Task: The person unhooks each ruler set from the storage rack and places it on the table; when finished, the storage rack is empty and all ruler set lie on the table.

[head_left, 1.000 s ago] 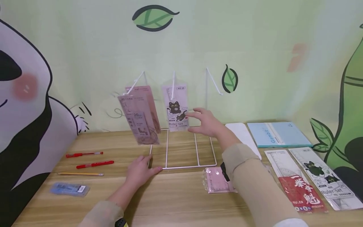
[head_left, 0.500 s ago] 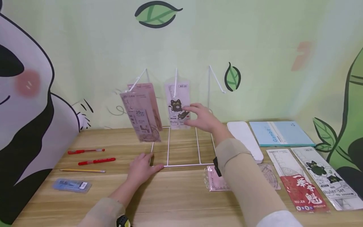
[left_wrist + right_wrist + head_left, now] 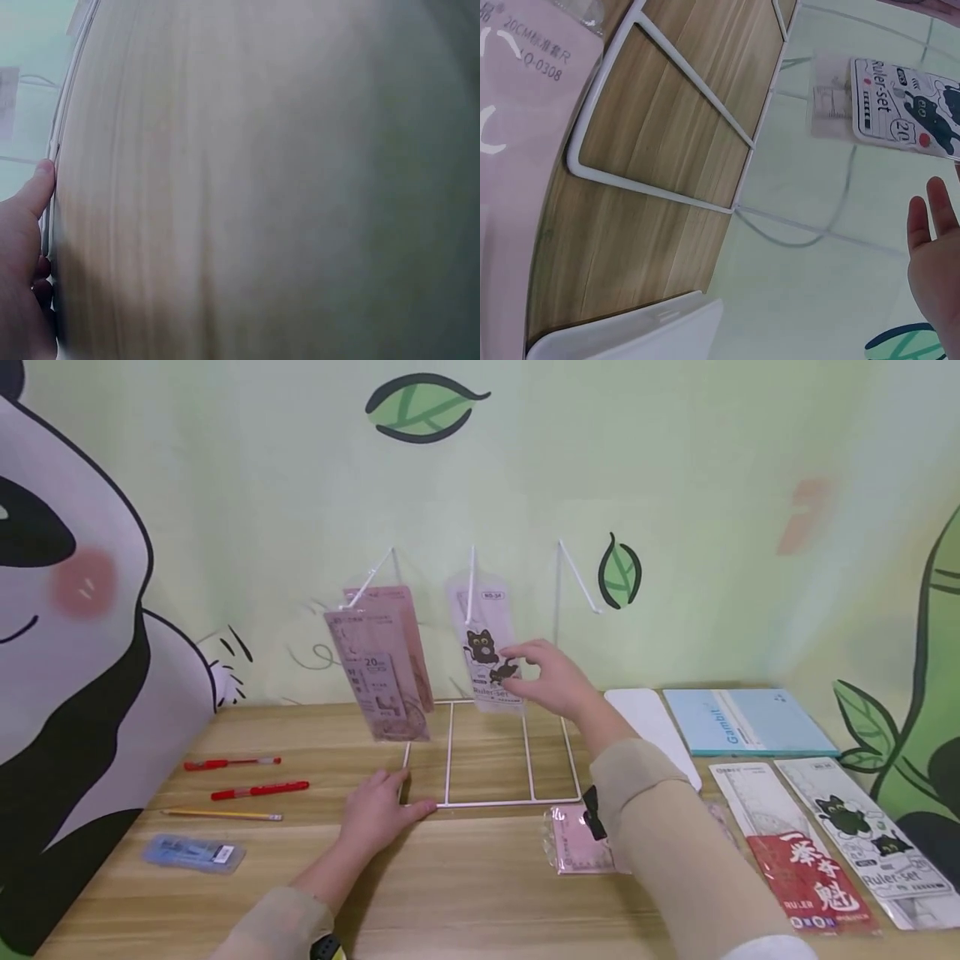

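My left hand (image 3: 381, 814) rests at the front left corner of a white wire display rack (image 3: 495, 802), its thumb along the front rod. In the left wrist view the thumb (image 3: 43, 176) touches that rod. From the rack's middle hook hangs a clear packet (image 3: 491, 643) printed with black cats and "Ruler-set", its lower end tilted right. My right hand (image 3: 558, 681) is at the packet's right edge, index finger and thumb apart and overlapping it. The right wrist view shows the packet (image 3: 907, 105) just beyond the fingers. Two pink ruler packets (image 3: 378, 677) hang from the left hook.
The right hook (image 3: 579, 577) bears nothing. Red pens (image 3: 258, 790), a pencil (image 3: 225, 815) and a blue packet (image 3: 193, 853) lie left. Rightward lie a pink packet (image 3: 577, 839), a white case (image 3: 648, 727), a blue notebook (image 3: 750, 722), a red ruler packet (image 3: 813, 881) and another cat packet (image 3: 870, 843).
My right hand has come onto the cat packet's edge, and the packet's lower end has swung to the right. My left hand stays on the rack. The head view shifts slightly.
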Motion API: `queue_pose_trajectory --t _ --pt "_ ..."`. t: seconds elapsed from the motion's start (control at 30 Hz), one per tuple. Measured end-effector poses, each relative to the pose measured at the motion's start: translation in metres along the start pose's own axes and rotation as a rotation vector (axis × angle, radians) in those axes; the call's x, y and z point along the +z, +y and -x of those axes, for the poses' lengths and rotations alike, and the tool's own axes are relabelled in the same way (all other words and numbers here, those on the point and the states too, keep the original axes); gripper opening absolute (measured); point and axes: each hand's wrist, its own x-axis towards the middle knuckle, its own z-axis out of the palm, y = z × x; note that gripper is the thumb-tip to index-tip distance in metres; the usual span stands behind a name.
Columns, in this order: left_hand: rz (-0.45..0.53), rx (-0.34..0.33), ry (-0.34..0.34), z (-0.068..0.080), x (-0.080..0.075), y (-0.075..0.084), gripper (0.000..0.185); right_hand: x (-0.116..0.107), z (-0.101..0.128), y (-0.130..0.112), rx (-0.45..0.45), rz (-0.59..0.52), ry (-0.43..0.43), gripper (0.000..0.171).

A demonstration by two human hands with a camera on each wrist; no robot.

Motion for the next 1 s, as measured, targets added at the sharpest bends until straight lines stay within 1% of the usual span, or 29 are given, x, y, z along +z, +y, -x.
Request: queue_pose_trajectory --t 0.17,0.3,0.43,0.53,0.7,0.87,1.0 --pt "-0.003 -0.006 0.003 0.001 0.003 0.0 0.077 -0.006 0.007 0.004 0.053 -0.072 0.048 0.048" --pt "-0.003 -0.008 0.003 0.001 0.003 0.0 0.077 -0.013 0.011 0.004 0.096 -0.154 0.096 0.049" --pt "-0.002 -0.007 0.009 0.001 0.002 0.0 0.077 -0.018 0.015 0.002 0.111 -0.227 0.128 0.05" --pt "-0.002 -0.005 0.01 0.0 0.002 0.0 0.077 -0.019 0.018 0.0 0.122 -0.249 0.147 0.052" --pt "0.004 -0.014 0.006 0.001 0.002 0.0 0.077 -0.015 0.018 -0.004 0.128 -0.241 0.203 0.053" --pt "-0.004 -0.008 0.009 0.0 0.002 0.001 0.077 -0.012 0.019 -0.01 0.142 -0.15 0.294 0.05" --pt "-0.005 -0.013 0.009 0.0 0.002 0.001 0.077 -0.012 0.023 -0.015 0.153 -0.089 0.326 0.048"
